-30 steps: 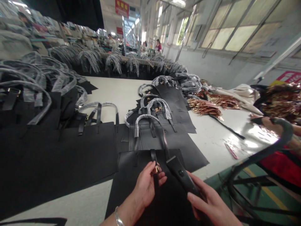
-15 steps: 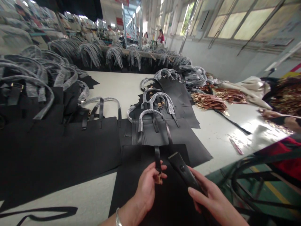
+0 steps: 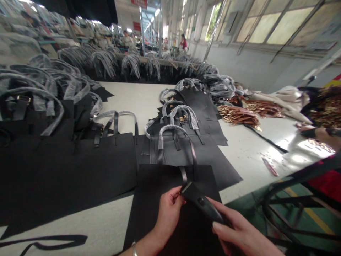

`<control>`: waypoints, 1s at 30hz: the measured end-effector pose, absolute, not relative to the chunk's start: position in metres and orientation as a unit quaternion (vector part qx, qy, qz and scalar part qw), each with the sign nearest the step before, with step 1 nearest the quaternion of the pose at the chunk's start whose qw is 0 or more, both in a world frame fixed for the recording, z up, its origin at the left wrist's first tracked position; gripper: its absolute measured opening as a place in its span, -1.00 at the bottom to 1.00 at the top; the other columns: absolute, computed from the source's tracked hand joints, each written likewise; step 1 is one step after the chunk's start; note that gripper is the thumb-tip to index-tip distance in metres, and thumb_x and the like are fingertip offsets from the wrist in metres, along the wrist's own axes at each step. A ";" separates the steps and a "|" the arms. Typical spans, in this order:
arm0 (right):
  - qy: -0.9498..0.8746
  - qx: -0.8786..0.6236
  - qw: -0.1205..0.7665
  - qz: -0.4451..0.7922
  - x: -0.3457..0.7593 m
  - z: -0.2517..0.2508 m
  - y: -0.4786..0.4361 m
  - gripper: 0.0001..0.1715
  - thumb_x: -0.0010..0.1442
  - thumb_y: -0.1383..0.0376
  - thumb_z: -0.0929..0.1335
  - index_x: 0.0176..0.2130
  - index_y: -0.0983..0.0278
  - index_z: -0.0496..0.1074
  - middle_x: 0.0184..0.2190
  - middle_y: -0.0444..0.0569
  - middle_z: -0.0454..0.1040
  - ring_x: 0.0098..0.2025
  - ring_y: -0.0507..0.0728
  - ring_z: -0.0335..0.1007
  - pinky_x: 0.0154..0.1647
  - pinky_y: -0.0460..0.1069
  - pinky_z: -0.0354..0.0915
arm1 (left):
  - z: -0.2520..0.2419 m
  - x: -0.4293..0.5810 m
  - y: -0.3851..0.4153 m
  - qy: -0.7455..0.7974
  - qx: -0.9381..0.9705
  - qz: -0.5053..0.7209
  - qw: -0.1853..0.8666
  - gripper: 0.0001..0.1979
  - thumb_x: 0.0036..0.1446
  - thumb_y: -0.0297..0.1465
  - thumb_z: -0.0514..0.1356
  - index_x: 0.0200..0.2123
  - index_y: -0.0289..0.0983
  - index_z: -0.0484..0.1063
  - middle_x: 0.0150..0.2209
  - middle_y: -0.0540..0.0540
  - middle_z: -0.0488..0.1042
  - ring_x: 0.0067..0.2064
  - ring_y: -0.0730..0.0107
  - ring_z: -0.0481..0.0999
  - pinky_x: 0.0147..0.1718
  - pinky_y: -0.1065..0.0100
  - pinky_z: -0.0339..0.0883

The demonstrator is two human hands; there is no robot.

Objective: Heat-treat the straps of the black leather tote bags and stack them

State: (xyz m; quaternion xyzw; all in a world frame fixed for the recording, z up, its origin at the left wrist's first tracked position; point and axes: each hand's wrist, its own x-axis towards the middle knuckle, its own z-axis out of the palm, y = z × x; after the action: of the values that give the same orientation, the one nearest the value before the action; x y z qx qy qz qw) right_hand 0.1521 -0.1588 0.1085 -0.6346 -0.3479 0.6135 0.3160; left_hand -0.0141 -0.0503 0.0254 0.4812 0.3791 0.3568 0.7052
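Note:
A black bag panel (image 3: 157, 199) with a plastic-wrapped handle (image 3: 174, 127) lies in front of me on the table. My left hand (image 3: 170, 209) pinches the lower end of the black strap (image 3: 183, 174) that hangs from the panel's top edge; the fingers hide most of that end. My right hand (image 3: 237, 227) is wrapped round a black hair clipper (image 3: 201, 201). The clipper's blade end is right by my left fingertips and the strap; whether it touches them I cannot tell.
Black bag panels (image 3: 66, 167) with wrapped handles are stacked on the left, more (image 3: 197, 117) behind. Brown straps with gold clasps (image 3: 239, 115) lie at the right. A loose black strap (image 3: 53, 240) lies front left. Another person's hand (image 3: 326, 137) is at the right edge.
My left hand has closed from loosely spread fingers to a pinch on the strap end, covering the gold clasp. The clipper has moved left and down to the strap.

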 end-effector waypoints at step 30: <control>-0.318 -0.713 0.377 0.498 0.183 0.082 -0.168 0.10 0.05 -0.09 0.39 0.33 0.42 -0.03 -0.67 -0.24 0.34 -0.63 0.07 0.29 -0.61 -0.07 0.26 | 0.044 -0.073 0.036 0.497 0.816 0.209 0.209 -0.60 0.14 -0.42 0.10 0.07 -0.33 0.33 0.09 -0.25 0.35 0.12 0.11 0.30 0.12 0.13 0.14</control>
State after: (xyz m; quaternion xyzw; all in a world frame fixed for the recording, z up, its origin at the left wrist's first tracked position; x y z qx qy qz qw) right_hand 0.1829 -0.1676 0.0822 -0.7132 -0.3176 0.4980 0.3774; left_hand -0.0727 0.0365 0.0437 0.8158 0.4969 0.2092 0.2094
